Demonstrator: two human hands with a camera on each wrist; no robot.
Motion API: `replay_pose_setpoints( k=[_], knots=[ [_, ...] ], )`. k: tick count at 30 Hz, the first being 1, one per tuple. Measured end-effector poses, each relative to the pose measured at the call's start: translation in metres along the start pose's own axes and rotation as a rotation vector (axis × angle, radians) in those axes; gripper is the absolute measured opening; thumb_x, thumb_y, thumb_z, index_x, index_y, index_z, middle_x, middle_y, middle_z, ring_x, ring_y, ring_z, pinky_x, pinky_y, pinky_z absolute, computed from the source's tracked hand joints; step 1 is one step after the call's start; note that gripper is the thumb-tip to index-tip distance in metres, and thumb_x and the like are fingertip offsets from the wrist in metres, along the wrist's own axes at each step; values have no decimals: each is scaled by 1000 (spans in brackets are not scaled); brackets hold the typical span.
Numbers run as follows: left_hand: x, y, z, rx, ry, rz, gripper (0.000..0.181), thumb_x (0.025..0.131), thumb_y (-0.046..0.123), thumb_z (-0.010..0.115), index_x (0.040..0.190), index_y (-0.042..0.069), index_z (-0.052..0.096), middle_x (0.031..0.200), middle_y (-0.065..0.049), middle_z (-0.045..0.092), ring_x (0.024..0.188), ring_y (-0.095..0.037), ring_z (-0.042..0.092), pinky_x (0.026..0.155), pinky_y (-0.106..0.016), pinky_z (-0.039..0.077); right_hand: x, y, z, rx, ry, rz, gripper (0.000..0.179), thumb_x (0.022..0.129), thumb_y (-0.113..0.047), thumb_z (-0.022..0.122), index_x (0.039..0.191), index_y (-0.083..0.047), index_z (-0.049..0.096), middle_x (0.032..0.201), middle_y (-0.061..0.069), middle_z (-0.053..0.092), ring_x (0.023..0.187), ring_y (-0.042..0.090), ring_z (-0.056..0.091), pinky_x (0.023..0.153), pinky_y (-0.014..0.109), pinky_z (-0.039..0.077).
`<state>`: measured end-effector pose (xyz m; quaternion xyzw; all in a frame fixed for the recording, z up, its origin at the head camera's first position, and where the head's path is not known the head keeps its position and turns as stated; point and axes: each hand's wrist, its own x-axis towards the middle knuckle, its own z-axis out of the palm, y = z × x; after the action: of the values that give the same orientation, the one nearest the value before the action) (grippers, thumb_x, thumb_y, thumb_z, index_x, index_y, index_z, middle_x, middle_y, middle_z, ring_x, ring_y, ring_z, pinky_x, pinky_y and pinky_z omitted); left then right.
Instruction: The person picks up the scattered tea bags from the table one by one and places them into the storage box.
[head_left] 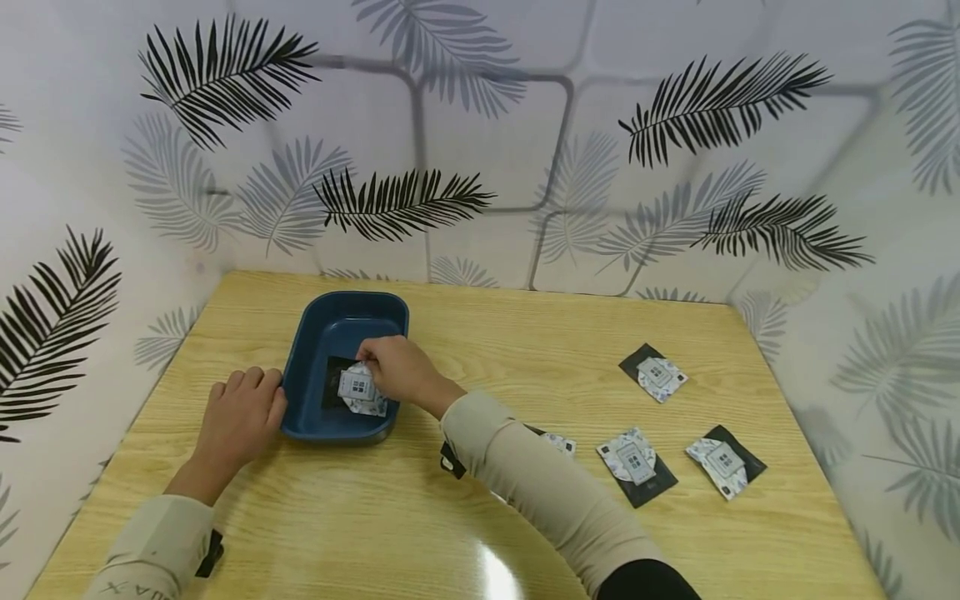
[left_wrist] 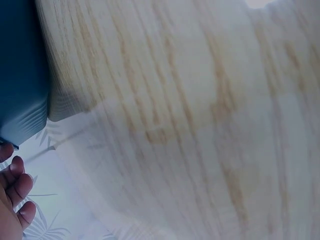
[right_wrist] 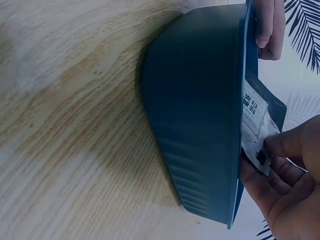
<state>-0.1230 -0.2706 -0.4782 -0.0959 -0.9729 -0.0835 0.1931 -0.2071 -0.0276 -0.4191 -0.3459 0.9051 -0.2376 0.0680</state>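
My right hand reaches over the right rim of a dark blue plastic tub and pinches the edge of a black-and-white sachet between thumb and fingers. From the right wrist view, the sachet tilts at the tub's rim, its printed white label showing. My left hand grips the tub's left rim. Its curled fingers show beside the tub in the left wrist view.
On the wooden table to the right lie several similar sachets: one farther back, a middle sachet and a right-hand sachet. Another sachet is partly hidden by my right sleeve. A leaf-patterned wall stands behind the table.
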Motion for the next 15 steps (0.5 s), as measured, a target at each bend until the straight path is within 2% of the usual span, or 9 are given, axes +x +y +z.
replay_pose_setpoints(
  k=[10,15],
  knots=[
    [0,-1,0,5,-2,3,11,98,15,49,93,5,51,89,-13,52,75,-31,45,64,-43,30,2,0,4,-46,-31,23,26,102,-8,49,117,-11,70,117,3,73,106,16,70,91,25,54],
    [0,0,-1,5,-14,2,11,98,14,49,94,5,52,89,-14,53,75,-31,45,64,-43,30,1,-3,6,-52,-62,35,28,104,-10,46,119,-12,69,119,2,73,108,17,70,88,26,55]
  ],
)
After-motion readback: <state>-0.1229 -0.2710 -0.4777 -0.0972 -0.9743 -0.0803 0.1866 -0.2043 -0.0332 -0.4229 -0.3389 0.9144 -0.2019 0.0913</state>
